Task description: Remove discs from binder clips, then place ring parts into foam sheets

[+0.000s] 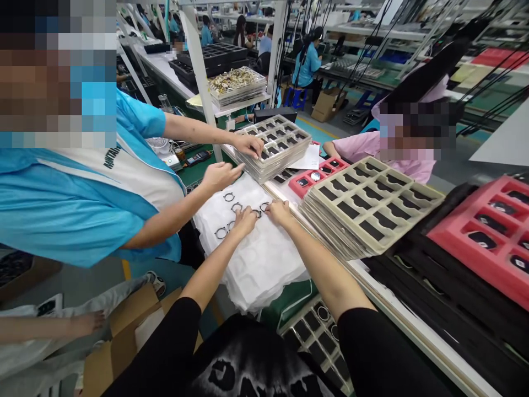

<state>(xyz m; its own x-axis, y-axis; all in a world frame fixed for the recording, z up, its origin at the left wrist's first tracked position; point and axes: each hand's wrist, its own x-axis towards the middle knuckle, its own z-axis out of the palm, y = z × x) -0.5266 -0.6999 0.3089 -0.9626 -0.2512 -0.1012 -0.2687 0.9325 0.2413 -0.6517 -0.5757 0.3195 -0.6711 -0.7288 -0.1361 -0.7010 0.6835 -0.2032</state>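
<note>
Several thin black rings lie on a white sheet of thin wrapping (264, 264), among them one black ring (228, 197) at the back and another black ring (221, 233) at the left. My left hand (247, 220) is closed, its bent fingertips at a ring beside it; the fingers partly hide what they grip. To its right, my right hand (279, 213) pinches the edge of a black ring (264, 207) low over the sheet. Across the sheet, a co-worker in blue has one hand (222, 175) above its far edge and the other hand (249, 146) at a tray stack.
A stack of clear trays (285, 132) stands at the back. Beige trays (372, 204) are piled on the right bench, near red foam trays (491, 220) with dark parts. Below the sheet sits another tray (318, 336); an open cardboard box (124, 331) is at lower left.
</note>
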